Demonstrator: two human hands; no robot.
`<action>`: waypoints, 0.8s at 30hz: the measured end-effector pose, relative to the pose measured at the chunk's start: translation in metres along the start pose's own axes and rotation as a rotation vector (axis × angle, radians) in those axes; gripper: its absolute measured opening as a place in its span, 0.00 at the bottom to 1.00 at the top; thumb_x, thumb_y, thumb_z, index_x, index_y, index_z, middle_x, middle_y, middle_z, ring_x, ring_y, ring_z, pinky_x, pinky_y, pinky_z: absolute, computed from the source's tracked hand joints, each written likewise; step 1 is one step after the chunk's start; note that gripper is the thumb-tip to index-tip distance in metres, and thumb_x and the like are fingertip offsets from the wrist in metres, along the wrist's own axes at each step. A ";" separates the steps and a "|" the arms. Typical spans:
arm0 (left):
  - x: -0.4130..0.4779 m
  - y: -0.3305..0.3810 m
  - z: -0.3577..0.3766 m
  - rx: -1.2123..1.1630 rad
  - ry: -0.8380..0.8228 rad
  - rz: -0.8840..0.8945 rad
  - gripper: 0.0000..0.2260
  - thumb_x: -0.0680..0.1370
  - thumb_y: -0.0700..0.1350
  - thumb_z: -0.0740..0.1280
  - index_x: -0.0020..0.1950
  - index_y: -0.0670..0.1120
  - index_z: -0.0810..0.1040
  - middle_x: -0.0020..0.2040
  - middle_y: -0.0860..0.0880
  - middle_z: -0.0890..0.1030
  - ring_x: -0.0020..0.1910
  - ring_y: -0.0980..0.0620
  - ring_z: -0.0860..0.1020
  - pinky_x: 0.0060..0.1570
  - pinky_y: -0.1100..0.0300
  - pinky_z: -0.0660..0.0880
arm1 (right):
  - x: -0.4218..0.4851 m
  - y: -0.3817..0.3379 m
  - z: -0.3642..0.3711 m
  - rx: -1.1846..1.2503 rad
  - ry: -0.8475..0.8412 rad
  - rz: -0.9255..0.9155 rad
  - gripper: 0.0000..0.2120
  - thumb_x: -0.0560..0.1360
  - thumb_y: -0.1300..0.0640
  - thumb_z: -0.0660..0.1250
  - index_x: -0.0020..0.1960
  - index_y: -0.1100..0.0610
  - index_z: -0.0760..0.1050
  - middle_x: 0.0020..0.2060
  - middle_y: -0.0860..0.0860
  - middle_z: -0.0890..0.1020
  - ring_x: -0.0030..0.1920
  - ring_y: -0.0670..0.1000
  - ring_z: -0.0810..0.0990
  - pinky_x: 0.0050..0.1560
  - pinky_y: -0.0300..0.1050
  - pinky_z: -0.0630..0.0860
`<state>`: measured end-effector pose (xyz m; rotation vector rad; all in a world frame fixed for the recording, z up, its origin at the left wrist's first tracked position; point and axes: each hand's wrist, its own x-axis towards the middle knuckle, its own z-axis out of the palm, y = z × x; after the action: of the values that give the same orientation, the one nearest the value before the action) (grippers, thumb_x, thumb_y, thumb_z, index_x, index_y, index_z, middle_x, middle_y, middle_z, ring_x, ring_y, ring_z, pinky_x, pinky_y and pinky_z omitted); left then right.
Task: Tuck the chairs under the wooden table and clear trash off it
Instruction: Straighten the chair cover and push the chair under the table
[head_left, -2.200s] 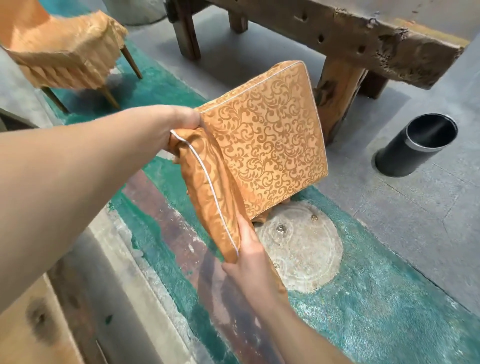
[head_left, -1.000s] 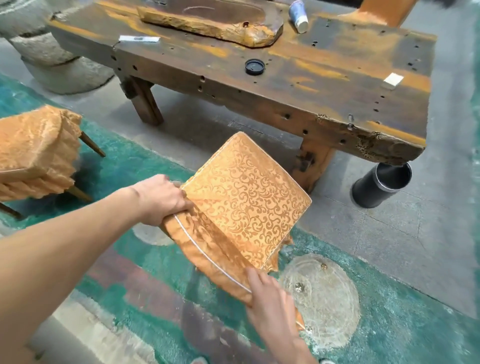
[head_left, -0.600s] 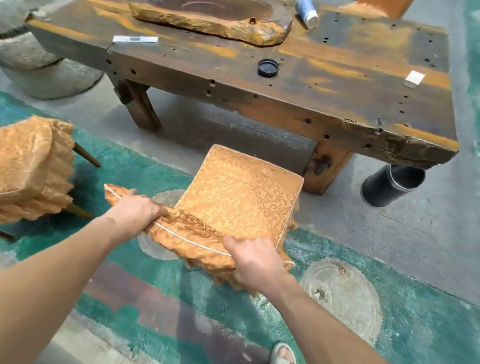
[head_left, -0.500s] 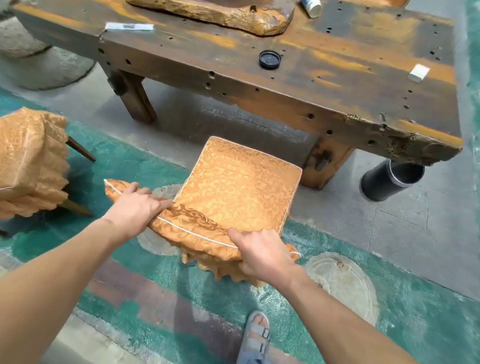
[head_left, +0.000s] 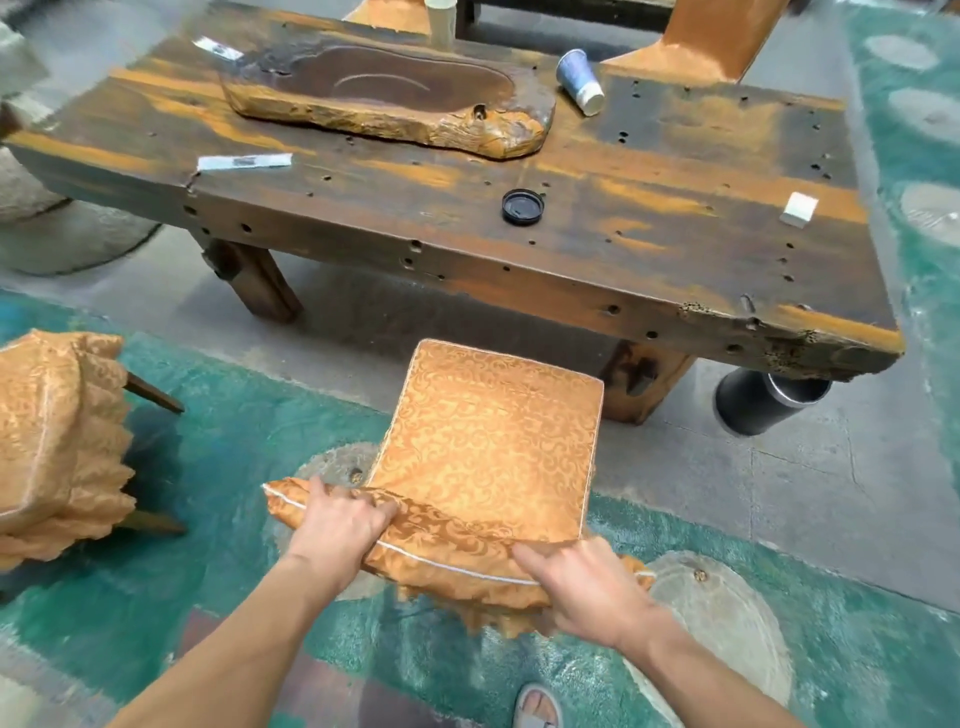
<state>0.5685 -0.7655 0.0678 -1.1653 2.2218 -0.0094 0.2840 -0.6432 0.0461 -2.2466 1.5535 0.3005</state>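
Both of my hands clasp the near padded edge of the chair (head_left: 493, 452): my left hand (head_left: 340, 525) wraps over its left end and my right hand (head_left: 582, 587) grasps the piped seam at its right end, fingers curled round the fabric. Ahead of my grip the seat runs away from me toward the table (head_left: 571, 291), its far edge close to the table's near side but not yet beneath it, just beside the right leg (head_left: 644, 379). I judge I am midway through tucking this chair; the next move calls for a straight push forward, steering left of that leg so the seat slides under the top. Off to the left of my hands a second chair (head_left: 57, 441) stands well apart from the table. Farther out, on the tabletop, lie a tipped paper cup (head_left: 579, 80), a black lid (head_left: 522, 207), a wrapper (head_left: 244, 162) and a white scrap (head_left: 799, 209), all yet to be cleared; a black bin (head_left: 769, 400) stands beyond my right hand, under the table's corner.
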 end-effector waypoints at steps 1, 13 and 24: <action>0.011 0.000 -0.006 -0.011 0.017 0.003 0.25 0.75 0.41 0.66 0.69 0.58 0.65 0.57 0.52 0.81 0.60 0.44 0.77 0.62 0.40 0.62 | 0.006 0.010 -0.005 -0.043 0.014 0.030 0.22 0.67 0.61 0.68 0.56 0.49 0.65 0.32 0.50 0.80 0.31 0.54 0.80 0.31 0.44 0.68; 0.144 -0.018 -0.052 -0.175 0.274 0.032 0.21 0.71 0.35 0.64 0.58 0.56 0.72 0.51 0.52 0.78 0.54 0.43 0.72 0.54 0.46 0.62 | 0.094 0.062 -0.045 -0.033 0.220 0.640 0.27 0.64 0.65 0.70 0.60 0.49 0.72 0.52 0.48 0.80 0.57 0.56 0.75 0.54 0.52 0.65; 0.237 -0.040 -0.101 -0.195 0.310 0.085 0.25 0.69 0.30 0.62 0.58 0.55 0.73 0.49 0.52 0.76 0.56 0.42 0.71 0.59 0.43 0.61 | 0.151 0.122 -0.073 -0.054 0.330 0.671 0.23 0.61 0.71 0.68 0.51 0.51 0.73 0.41 0.48 0.76 0.47 0.55 0.73 0.48 0.50 0.62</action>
<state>0.4460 -0.9934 0.0376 -1.2400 2.5921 0.0671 0.2216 -0.8403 0.0297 -1.8029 2.4790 0.1519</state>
